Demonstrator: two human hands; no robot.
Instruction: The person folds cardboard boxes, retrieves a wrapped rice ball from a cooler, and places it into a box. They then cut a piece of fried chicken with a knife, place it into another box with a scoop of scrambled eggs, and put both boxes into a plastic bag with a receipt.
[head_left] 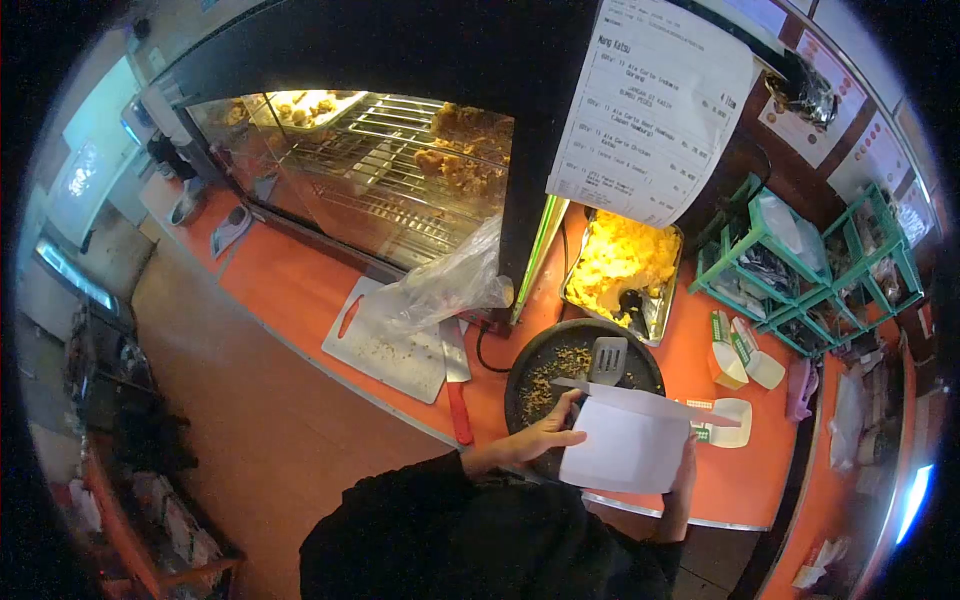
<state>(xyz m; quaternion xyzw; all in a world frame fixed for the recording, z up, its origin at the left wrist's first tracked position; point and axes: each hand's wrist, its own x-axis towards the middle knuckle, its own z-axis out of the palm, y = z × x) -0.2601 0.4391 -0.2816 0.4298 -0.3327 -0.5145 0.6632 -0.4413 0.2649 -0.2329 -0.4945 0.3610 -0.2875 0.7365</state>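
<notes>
A white box [620, 447] is sitting between the person's two hands, in front of the body and above the near right side of a dark round pan [540, 385]. The left hand [538, 438] is gripping the box at its left edge: the thumb is lying across the near face, while the fingers [565, 404] are bending around behind, so the edge is being pinched between them. The right hand [681, 487] is lying along the opposite side, its fingers pointing up and resting against the wall; whether they are also pinching cannot be told, since the thumb is not showing clearly. A long flap is standing out from the box's far edge and reaching to the right, over part of an open carton [735, 424] on the orange bench [765, 485].

Behind the box, a slotted spatula [608, 358] is resting in the pan, near brown crumbs [558, 377]. A metal tray of yellow food [625, 262] is standing beyond the pan. To the left, a red-handled knife [460, 410] is lying at the right edge of a white cutting board [385, 350].
</notes>
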